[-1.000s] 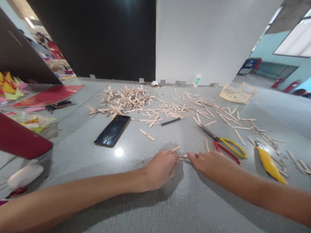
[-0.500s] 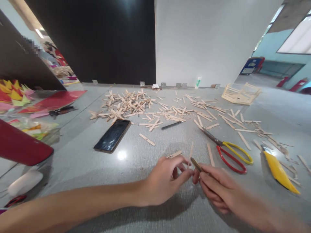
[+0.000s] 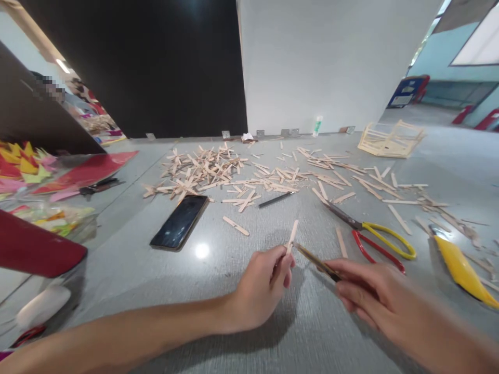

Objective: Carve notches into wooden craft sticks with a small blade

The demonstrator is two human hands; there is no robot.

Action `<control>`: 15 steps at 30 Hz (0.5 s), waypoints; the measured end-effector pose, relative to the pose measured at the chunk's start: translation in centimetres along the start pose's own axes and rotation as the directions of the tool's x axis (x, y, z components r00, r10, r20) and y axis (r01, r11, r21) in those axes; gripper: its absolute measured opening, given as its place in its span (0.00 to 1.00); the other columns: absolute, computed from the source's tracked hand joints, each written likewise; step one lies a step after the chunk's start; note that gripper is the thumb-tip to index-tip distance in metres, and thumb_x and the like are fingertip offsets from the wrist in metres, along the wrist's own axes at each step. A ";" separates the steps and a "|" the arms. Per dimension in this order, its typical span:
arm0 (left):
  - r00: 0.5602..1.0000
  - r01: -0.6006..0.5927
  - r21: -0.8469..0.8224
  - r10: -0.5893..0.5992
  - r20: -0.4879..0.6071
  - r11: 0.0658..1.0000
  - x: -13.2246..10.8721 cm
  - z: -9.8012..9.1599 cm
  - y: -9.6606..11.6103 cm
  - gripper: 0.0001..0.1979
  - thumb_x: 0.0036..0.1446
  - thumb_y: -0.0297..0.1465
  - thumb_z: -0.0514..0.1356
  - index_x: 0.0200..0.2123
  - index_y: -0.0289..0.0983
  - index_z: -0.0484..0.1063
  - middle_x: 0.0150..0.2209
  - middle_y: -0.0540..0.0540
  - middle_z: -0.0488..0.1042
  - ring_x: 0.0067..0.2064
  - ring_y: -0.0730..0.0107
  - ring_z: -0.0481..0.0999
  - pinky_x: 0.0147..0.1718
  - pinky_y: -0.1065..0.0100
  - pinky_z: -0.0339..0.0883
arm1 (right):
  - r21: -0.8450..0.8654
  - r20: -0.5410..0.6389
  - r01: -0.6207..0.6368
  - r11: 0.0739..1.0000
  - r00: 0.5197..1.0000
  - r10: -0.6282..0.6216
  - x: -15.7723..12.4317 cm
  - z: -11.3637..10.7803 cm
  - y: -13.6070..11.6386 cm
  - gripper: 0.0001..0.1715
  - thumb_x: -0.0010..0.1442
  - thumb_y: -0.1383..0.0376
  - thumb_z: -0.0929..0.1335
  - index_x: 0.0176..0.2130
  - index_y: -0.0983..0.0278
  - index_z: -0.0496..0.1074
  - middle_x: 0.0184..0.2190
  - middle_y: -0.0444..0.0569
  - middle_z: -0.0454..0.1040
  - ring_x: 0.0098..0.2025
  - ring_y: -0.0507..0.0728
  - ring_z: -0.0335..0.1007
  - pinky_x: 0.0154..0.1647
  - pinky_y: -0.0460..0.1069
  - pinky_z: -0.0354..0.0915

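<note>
My left hand (image 3: 265, 285) is closed, pinching a wooden craft stick (image 3: 292, 234) that stands up at a slant from the fingertips. A notch seems to show on the stick's right edge. My right hand (image 3: 370, 291) is closed around a slim brass-coloured tool (image 3: 312, 256), perhaps a narrow knife or file; its exact kind is unclear. The tool's tip is at the stick's right side, just above my left fingers. Beyond my right hand lie scissors (image 3: 356, 224) with one red and one yellow handle. A loose craft stick (image 3: 235, 226) rests beyond my left hand.
A phone (image 3: 179, 223) lies at left, near a red cylinder (image 3: 39, 246). Many craft sticks (image 3: 202, 169) are heaped behind it. A black pen (image 3: 276, 199), a yellow-handled tool (image 3: 462, 270) and a small stick frame (image 3: 390, 143) are around. Upright boards (image 3: 331, 67) stand behind.
My left hand has turned the craft stick so more of it shows. The right hand has drawn back to the right, exposing more of the brass-coloured tool, and the view has shifted slightly.
</note>
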State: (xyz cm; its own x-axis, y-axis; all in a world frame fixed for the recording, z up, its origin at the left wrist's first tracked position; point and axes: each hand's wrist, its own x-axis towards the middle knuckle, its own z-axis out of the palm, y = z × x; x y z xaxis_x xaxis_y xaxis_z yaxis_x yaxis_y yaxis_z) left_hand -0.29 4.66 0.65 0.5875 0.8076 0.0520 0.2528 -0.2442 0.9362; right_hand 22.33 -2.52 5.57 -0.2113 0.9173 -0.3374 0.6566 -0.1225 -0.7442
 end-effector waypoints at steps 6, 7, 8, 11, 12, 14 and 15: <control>1.000 -0.004 0.010 0.004 0.009 1.000 0.1 -0.1 -0.1 0.19 0.76 0.38 0.46 0.34 0.38 0.66 0.22 0.54 0.64 0.23 0.74 0.62 0.26 0.70 0.56 | -0.028 -0.164 0.017 0.999 0.986 -0.021 0.1 -0.6 -0.8 0.24 0.72 0.43 0.60 0.44 0.57 0.72 0.35 0.48 0.74 0.37 0.58 0.69 0.38 0.51 0.64; 1.000 -0.011 0.013 0.011 0.009 1.000 0.1 -0.1 -0.1 0.18 0.76 0.38 0.45 0.35 0.38 0.66 0.23 0.55 0.64 0.23 0.73 0.62 0.27 0.70 0.57 | 0.079 -0.131 -0.016 0.997 0.991 0.026 0.0 -0.3 -0.8 0.26 0.70 0.40 0.61 0.46 0.56 0.72 0.35 0.48 0.72 0.35 0.57 0.66 0.35 0.50 0.63; 1.000 -0.016 0.017 0.016 0.006 1.000 0.1 0.0 -0.3 0.18 0.76 0.37 0.44 0.35 0.38 0.65 0.23 0.55 0.63 0.23 0.73 0.62 0.27 0.70 0.57 | 0.223 -0.038 -0.084 0.971 0.995 0.095 -0.1 0.2 -0.8 0.30 0.66 0.36 0.62 0.48 0.56 0.70 0.34 0.46 0.70 0.31 0.55 0.62 0.30 0.48 0.61; 0.999 -0.031 0.033 0.031 -0.009 0.999 0.0 0.1 -0.7 0.18 0.76 0.37 0.43 0.34 0.39 0.62 0.24 0.55 0.63 0.25 0.72 0.63 0.29 0.69 0.57 | 0.581 0.338 -0.334 0.743 0.929 0.153 -0.4 1.9 -0.5 0.38 0.57 0.32 0.66 0.54 0.53 0.67 0.32 0.42 0.63 0.26 0.51 0.49 0.21 0.44 0.48; 0.999 -0.037 0.040 0.037 -0.010 0.999 -0.1 0.2 -0.8 0.18 0.76 0.37 0.43 0.33 0.40 0.60 0.24 0.54 0.63 0.26 0.72 0.64 0.30 0.69 0.58 | 0.628 0.379 -0.357 0.692 0.916 0.129 -0.4 2.3 -0.4 0.36 0.56 0.34 0.67 0.54 0.52 0.68 0.33 0.43 0.63 0.26 0.51 0.51 0.21 0.44 0.50; 0.999 -0.051 0.051 0.051 -0.004 0.997 -0.2 0.3 -0.9 0.18 0.76 0.37 0.43 0.32 0.41 0.58 0.25 0.54 0.63 0.27 0.72 0.64 0.30 0.69 0.57 | 0.655 0.314 -0.293 0.697 0.944 0.101 -0.3 2.1 -0.3 0.32 0.56 0.39 0.69 0.53 0.53 0.71 0.38 0.47 0.67 0.33 0.55 0.61 0.26 0.46 0.60; 0.998 -0.061 0.055 0.061 0.005 0.997 -0.2 0.3 -0.9 0.17 0.76 0.36 0.43 0.31 0.41 0.57 0.25 0.54 0.63 0.27 0.72 0.63 0.29 0.69 0.57 | 0.628 0.263 -0.247 0.738 0.960 0.097 -0.2 1.5 -0.3 0.32 0.56 0.39 0.70 0.52 0.53 0.72 0.40 0.49 0.68 0.37 0.57 0.64 0.29 0.48 0.63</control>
State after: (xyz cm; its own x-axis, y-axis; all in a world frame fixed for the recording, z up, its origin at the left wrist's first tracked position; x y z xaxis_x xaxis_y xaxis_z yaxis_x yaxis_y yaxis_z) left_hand -0.40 4.54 -0.35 0.6053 0.7887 0.1076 0.2585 -0.3227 0.9105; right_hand 21.06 -3.28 5.04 -0.3295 0.7688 -0.5481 0.0827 -0.5548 -0.8278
